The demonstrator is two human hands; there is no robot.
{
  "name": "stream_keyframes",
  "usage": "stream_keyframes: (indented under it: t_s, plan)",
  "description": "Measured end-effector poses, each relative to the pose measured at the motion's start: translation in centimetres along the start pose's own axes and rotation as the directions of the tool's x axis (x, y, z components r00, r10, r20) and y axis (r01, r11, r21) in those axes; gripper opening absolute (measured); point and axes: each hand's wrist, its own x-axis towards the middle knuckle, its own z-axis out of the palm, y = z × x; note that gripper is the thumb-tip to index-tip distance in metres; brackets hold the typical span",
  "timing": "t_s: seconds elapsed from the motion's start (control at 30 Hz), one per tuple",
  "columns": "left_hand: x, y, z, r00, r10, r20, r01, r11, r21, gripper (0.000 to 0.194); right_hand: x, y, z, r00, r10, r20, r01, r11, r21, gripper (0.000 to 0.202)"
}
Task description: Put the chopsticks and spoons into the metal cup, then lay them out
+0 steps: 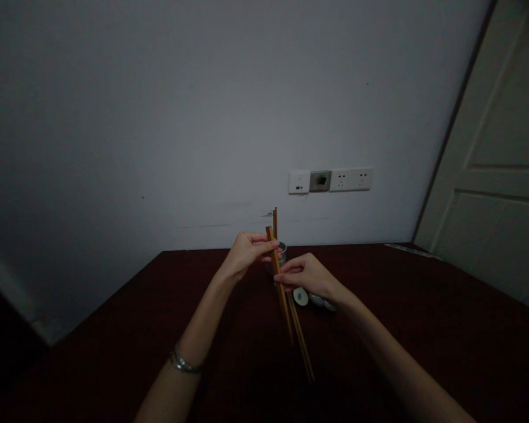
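Fingers point(293, 278) on chopsticks point(276, 261), cup point(283, 257) behind mostly hidden

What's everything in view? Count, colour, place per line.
Held chopsticks: at least two, yellow-brown, in both grips
Lower chopsticks: two, yellow-brown, slanting below right grip
Upright stick: count unclear, brown, behind left grip
Cup: one, grey, behind grips, partly hidden
White piece: one, blue mark, beside right grip
Spoon-like pieces: at least two, grey, under right wrist
Table: one, dark red-brown, below
Wall: one, grey, behind
Outlet row: one, white/grey, on wall
Door: one, greyish, right
Bracelet: silvery, left forearm
Left grip: one, upper
Right grip: one, lower
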Motion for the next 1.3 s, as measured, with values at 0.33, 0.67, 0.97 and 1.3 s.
stream_keyframes:
  t_s: [0.33,0.67,0.97,1.3]
  plan:
    - [0.3,-0.3,-0.3,0.999,0.035,0.042,-0.038,0.997,0.064,0.025,-0.2,-0.5,0.6,1.0,0.016,-0.014,-0.017,1.0,-0.025,0.024]
    - [0.5,-0.6,-1.3,0.995,0.033,0.09,-0.037,0.999,0.035,0.021,0.1,0.5,0.8,1.0,-0.01,0.004,0.01,0.999,-0.048,0.028]
    - [1.2,-1.0,-3.6,1.0,0.013,0.024,-0.012,0.998,-0.053,0.032,0.5,1.0,0.9,0.999,0.032,-0.018,-0.033,0.999,-0.039,0.03]
    - [5.7,-14.0,-7.2,0.903,-0.344,-0.256,0.328,0.939,-0.107,0.022,0.9,1.9,0.8,1.0,0.023,-0.003,-0.023,0.999,-0.023,0.034]
